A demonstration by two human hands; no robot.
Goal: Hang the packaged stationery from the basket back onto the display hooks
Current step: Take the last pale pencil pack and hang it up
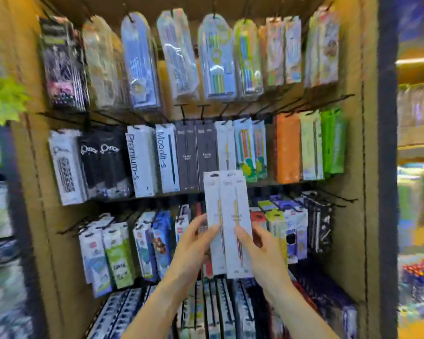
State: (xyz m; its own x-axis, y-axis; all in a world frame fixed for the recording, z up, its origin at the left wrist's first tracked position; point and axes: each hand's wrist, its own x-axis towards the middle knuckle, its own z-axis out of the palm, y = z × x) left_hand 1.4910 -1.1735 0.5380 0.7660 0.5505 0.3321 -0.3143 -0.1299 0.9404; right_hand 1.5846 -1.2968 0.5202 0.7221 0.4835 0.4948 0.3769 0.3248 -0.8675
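Both hands are raised in front of a brown display rack hung with rows of packaged stationery. The left hand pinches the left white pencil pack, its thumb on the pack's face near the lower middle and its fingers curled behind. The right hand pinches the right white pencil pack in the same way, thumb on the front and fingers behind. The two packs are held side by side, the right one overlapping the left one's edge, both upright with their long axes nearly vertical and tilted slightly to the left at the top. Their hang-hole ends point up, and a yellow pencil runs lengthwise down each. The tops of the packs reach the bottom edge of the middle row, just below a matching white pack hanging on a hook between dark grey packs and colourful ones. Neither held pack touches a hook. The picture is blurred, so the small print cannot be read.
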